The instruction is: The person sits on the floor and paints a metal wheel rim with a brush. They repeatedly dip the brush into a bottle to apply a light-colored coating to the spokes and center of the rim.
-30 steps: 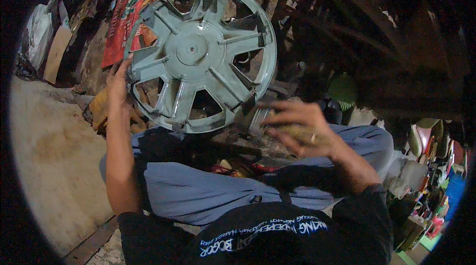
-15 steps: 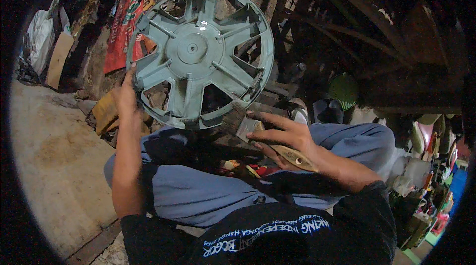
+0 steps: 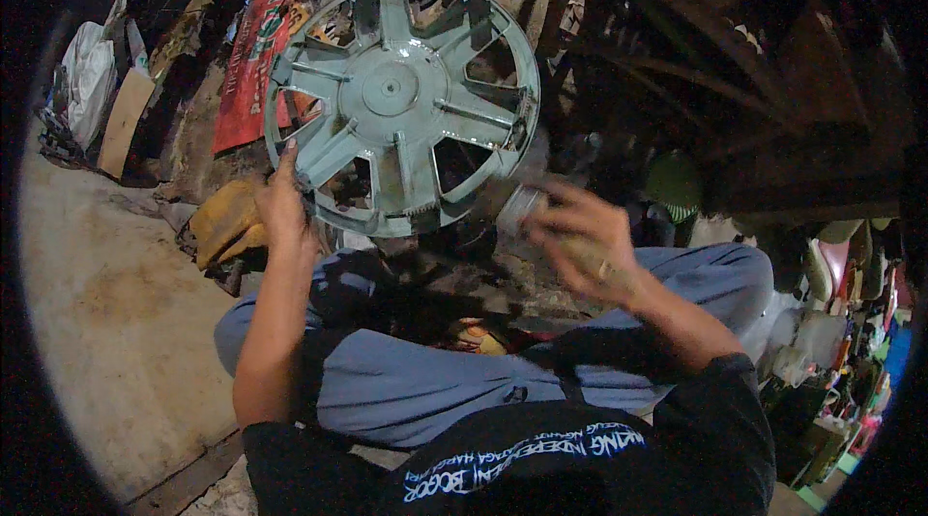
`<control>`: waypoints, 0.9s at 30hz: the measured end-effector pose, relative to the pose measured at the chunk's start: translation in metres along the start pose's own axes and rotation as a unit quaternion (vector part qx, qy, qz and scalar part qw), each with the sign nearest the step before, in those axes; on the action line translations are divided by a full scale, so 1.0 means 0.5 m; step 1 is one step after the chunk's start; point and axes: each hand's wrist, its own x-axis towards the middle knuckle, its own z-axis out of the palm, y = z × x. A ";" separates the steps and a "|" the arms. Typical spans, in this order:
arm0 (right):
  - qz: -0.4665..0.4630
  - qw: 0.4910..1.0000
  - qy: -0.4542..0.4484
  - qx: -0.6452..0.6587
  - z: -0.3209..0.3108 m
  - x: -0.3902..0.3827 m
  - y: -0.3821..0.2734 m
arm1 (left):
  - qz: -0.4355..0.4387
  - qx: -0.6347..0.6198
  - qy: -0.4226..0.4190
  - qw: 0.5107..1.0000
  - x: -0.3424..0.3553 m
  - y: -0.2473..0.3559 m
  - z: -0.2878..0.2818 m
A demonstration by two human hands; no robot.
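A pale green-grey wheel cover (image 3: pixel 391 87) with broad spokes is held up in front of me, its ribbed side toward me. My left hand (image 3: pixel 286 199) grips its lower left rim, thumb over the edge. In my right hand (image 3: pixel 585 241) is a flat paintbrush (image 3: pixel 522 210) with a pale ferrule. The brush is near the cover's lower right rim; its bristles are smeared by motion, so I cannot tell whether they touch. My right fingers, also blurred, wrap round the handle, which they mostly hide.
My crossed legs in blue-grey trousers (image 3: pixel 406 386) lie below the wheel cover. A yellow-brown cloth-like bundle (image 3: pixel 227 221) and a red printed sheet (image 3: pixel 253 67) are at left. Dark wooden beams (image 3: pixel 667 71) stand at right. A green ribbed round object (image 3: pixel 674 186) sits beyond my right hand.
The wheel cover and my left hand have shifted slightly right, and the cover has turned a little. My right hand has moved right and slightly up with the paintbrush.
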 end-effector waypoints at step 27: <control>-0.043 0.995 0.056 -0.073 -0.065 0.063 0.029 | 0.038 0.116 0.039 0.992 -0.017 0.029 -0.003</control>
